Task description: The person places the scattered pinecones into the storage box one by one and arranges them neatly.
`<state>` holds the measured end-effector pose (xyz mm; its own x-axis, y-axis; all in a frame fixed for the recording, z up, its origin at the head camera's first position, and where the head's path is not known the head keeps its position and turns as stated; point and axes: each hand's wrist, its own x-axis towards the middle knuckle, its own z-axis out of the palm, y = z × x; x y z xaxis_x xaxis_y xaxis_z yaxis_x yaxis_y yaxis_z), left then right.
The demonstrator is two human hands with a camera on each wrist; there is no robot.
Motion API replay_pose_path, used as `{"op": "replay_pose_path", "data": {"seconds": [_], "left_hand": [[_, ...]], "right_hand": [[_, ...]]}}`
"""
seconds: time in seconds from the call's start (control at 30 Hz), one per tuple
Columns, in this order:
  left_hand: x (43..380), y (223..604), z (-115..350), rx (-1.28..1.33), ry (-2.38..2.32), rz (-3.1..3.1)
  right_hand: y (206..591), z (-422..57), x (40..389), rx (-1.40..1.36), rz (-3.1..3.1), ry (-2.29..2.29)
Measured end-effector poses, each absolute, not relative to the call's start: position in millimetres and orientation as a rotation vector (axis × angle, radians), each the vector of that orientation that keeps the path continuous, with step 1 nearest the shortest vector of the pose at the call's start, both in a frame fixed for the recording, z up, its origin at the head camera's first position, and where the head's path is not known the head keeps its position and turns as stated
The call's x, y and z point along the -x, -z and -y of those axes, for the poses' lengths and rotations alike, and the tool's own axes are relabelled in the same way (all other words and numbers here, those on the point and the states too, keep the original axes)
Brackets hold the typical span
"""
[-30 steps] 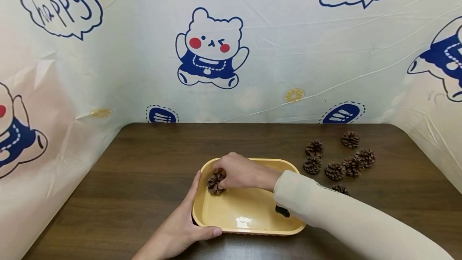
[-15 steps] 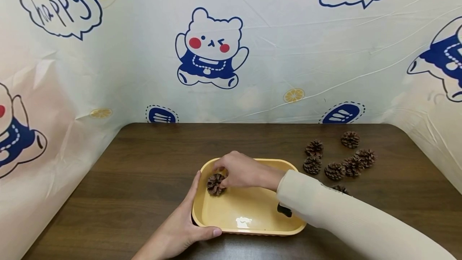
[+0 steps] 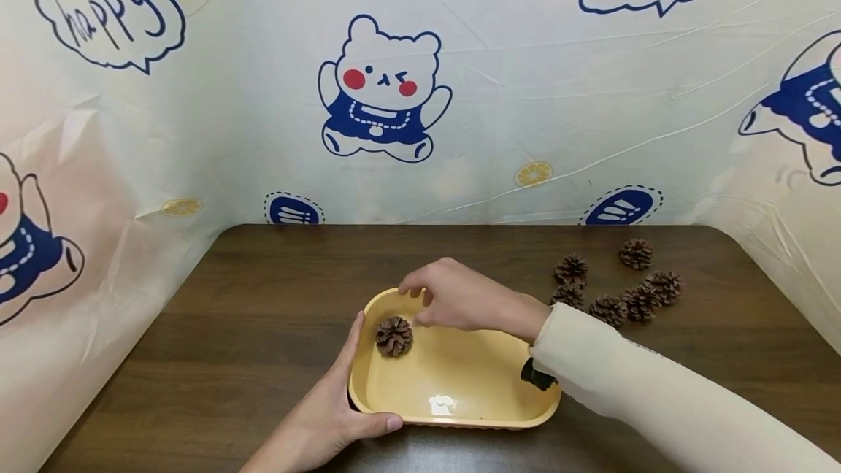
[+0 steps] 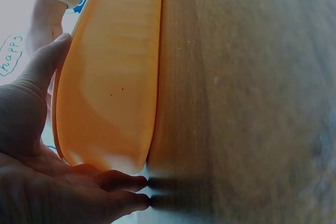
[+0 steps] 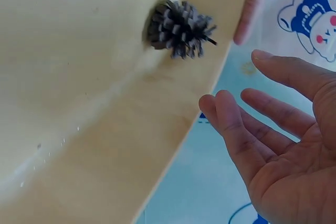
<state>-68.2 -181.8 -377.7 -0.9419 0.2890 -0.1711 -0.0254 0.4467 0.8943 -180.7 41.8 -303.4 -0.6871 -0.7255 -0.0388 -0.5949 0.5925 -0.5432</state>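
A yellow plastic basin (image 3: 460, 374) rests on the table with one brown pinecone (image 3: 394, 336) lying at its left end. Spanning the basin's near left corner, my left hand (image 3: 326, 406) holds it, thumb on the front rim and fingers along the left side. In the left wrist view, the fingertips (image 4: 139, 183) reach low beside the basin's end. My right hand (image 3: 463, 299) hovers above the basin's back part, fingers loosely bent and holding nothing. A gap shows between that hand and the pinecone (image 5: 178, 29) in the right wrist view.
Several pinecones (image 3: 640, 303) lie in a loose group at the table's right. My right sleeve (image 3: 624, 371) crosses over the basin's right end. A dark wristband (image 3: 537, 376) hangs below the cuff. A printed sheet (image 3: 499, 108) stands behind the brown table (image 3: 230, 327).
My right hand has let go of the pinecone and moved up and to the right, away from it. The pinecone stays in the basin; my left hand has not moved.
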Motion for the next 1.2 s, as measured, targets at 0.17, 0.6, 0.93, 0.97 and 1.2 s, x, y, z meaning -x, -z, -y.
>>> {"op": "replay_pose_path", "data": {"seconds": [0.17,0.6,0.93,0.97,1.2], "left_hand": [[68,378,181,-0.211,-1.494,-2.404],[68,378,181,-0.197,-1.516,-2.391],[67,378,180,-0.177,-1.480,-2.430],[66,378,180,-0.168,-1.475,-2.435],[65,378,180,-0.163,-1.457,-2.458]], "right_hand": [[297,-55,180,1.111,-2.595,0.751],[282,-94,171,1.011,-2.692,0.807],[274,-135,155,0.917,-2.759,0.885],[275,-140,155,0.908,-2.758,0.897],[283,-169,148,0.830,-2.790,0.923]]}}
